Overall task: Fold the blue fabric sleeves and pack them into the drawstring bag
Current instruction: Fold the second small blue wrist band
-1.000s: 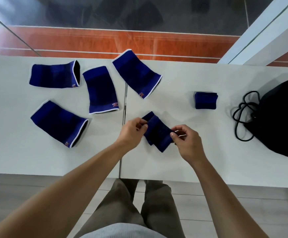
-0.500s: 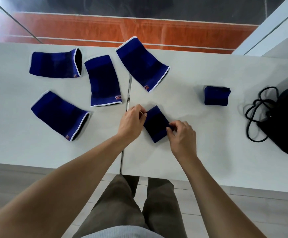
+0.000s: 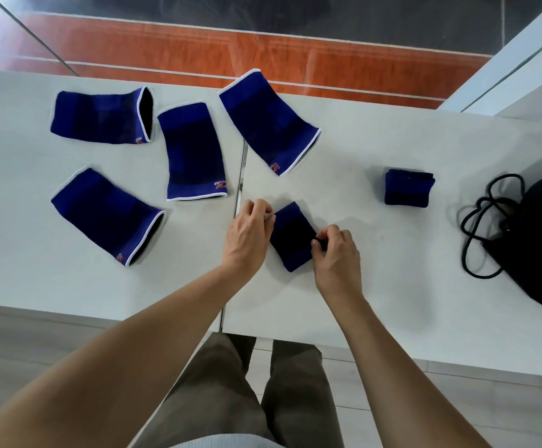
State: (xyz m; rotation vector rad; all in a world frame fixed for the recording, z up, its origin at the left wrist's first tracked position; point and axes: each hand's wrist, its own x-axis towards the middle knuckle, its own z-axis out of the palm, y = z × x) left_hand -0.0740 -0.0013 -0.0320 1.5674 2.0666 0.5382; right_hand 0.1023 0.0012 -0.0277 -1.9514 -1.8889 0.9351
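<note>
A folded blue sleeve [image 3: 290, 236] lies flat on the white table [image 3: 392, 286] between my hands. My left hand [image 3: 247, 236] pinches its upper left edge. My right hand [image 3: 337, 253] pinches its right edge. Another folded blue sleeve [image 3: 409, 188] rests further right. Several unfolded blue sleeves with white trim lie to the left: one at the far left [image 3: 101, 118], one in the middle [image 3: 193, 151], one tilted at the back [image 3: 268, 119] and one near the front left [image 3: 107, 216]. The black drawstring bag [image 3: 541, 240] lies at the right edge, its cord [image 3: 479, 227] looped on the table.
A seam [image 3: 238, 189] splits the table into two boards just left of my hands. The table's front edge runs close to my legs. Beyond the back edge lies an orange and dark floor. A white frame [image 3: 518, 66] stands at the back right.
The sleeve went from half-folded and lifted to folded small and flat on the table. Both hands moved down onto its edges.
</note>
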